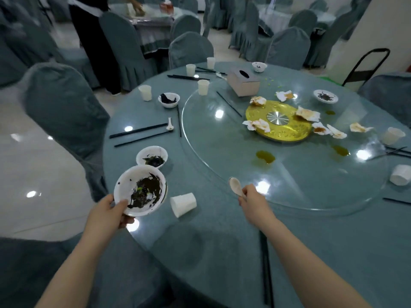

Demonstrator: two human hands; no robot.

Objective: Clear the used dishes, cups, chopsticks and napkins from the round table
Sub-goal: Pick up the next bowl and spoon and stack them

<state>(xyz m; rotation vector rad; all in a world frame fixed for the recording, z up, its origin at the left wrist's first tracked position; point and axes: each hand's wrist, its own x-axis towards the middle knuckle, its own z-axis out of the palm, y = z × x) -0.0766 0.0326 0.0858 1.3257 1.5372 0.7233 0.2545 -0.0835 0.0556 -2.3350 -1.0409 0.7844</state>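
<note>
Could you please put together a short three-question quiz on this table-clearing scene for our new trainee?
1. True or false: the left hand holds a dirty white bowl.
2. What does the right hand hold? A) a cup B) a white spoon C) chopsticks
3. Fill in: the paper cup between the two hands lies on its ____.

Key
1. True; it grips the bowl's rim, and dark food scraps lie inside.
2. B; the white spoon sticks out past the fingers, over the edge of the glass turntable.
3. Side; its open mouth faces toward the person.
</note>
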